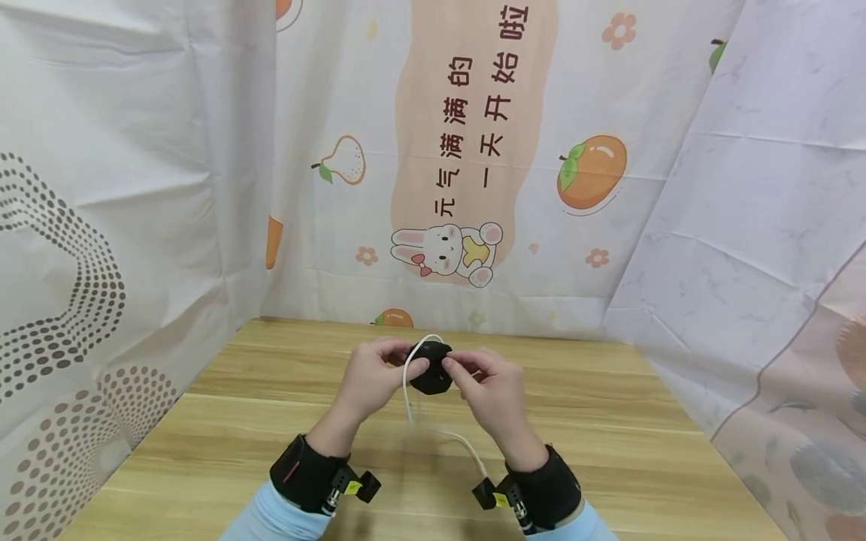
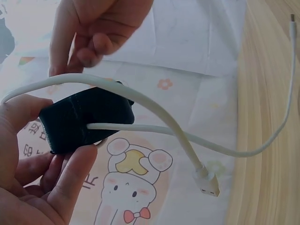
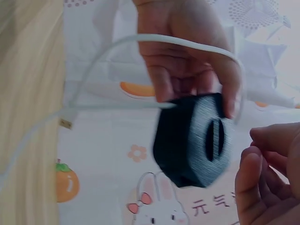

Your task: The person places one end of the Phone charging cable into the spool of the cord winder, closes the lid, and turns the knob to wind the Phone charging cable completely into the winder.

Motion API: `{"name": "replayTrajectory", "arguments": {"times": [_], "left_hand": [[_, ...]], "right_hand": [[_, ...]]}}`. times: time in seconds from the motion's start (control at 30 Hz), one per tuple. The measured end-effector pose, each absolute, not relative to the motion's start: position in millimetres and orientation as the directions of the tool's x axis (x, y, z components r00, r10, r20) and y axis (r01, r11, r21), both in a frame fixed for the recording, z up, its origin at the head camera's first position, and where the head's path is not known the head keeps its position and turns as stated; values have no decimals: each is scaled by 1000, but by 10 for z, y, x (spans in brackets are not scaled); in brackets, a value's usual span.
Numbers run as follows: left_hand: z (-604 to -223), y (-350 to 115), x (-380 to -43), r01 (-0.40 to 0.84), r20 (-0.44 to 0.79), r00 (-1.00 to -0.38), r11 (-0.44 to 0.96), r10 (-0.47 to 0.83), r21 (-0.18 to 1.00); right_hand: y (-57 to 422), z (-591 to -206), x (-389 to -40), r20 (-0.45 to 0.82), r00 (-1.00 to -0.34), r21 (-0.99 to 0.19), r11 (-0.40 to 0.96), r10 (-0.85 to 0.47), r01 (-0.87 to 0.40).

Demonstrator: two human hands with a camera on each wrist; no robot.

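Grip of the left hand (image 1: 372, 376) is closed around a black, angular, faceted box (image 1: 431, 382), thumb on one side and fingers on the other. The box is held up above the pale, wood-grain surface (image 1: 595, 421), between the two hands. Grip of the right hand (image 1: 494, 383) is narrow: thumb and fingertip sit close together, the other fingers curled; the right wrist view shows them just beside the box, apart from it.

In that view one face of the box has a dark oval recess (image 3: 215, 140) with a bar across it. From another side runs a slim, round white cable (image 2: 70, 78), which also arcs over the left hand. Its white, rectangular USB plug (image 2: 206, 183) dangles near the box; a thin metal tip (image 2: 292, 18) ends the other length. Both wrists wear black bands (image 1: 311, 473) below light blue sleeves (image 1: 284, 518). Behind hangs a white cloth (image 1: 325, 90) printed with fruit, flowers and a rabbit.
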State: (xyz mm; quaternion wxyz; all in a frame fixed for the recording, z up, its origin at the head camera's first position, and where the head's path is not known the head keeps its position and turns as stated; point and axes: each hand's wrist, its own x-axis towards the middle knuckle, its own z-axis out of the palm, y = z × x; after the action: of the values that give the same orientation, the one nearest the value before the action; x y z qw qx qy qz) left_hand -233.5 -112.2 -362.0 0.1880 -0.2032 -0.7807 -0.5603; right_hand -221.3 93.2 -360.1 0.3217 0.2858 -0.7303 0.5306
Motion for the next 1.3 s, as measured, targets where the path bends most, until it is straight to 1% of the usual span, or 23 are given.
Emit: {"name": "replayTrajectory", "arguments": {"times": [0.2, 0.37, 0.5, 0.63, 0.9, 1.13, 1.3], "left_hand": [[-3602, -1163, -2338, 493, 483, -869, 247, 105, 834], [-3574, -1177, -2331, 452, 439, -892, 182, 108, 873], [-3570, -1181, -2340, 421, 406, -906, 139, 121, 896], [-3572, -1182, -2348, 399, 382, -913, 117, 140, 910], [-3583, -1172, -2364, 363, 346, -924, 96, 162, 927], [-3607, -1136, -2368, 336, 315, -930, 85, 191, 938], [-3619, -1106, -2356, 339, 313, -926, 102, 213, 935]], "right_hand": [[1058, -3464, -2187, 834, -537, -477, 326, -125, -816], [1152, -3376, -2162, 872, -438, -325, 410, -219, -852], [1207, -3332, -2139, 877, -354, -170, 478, -325, -862], [1241, -3307, -2125, 860, -296, -38, 526, -417, -850], [1239, -3330, -2162, 814, -274, 50, 531, -513, -846], [1162, -3438, -2230, 759, -277, 108, 533, -590, -839], [1087, -3519, -2246, 754, -285, 116, 548, -592, -829]]}}
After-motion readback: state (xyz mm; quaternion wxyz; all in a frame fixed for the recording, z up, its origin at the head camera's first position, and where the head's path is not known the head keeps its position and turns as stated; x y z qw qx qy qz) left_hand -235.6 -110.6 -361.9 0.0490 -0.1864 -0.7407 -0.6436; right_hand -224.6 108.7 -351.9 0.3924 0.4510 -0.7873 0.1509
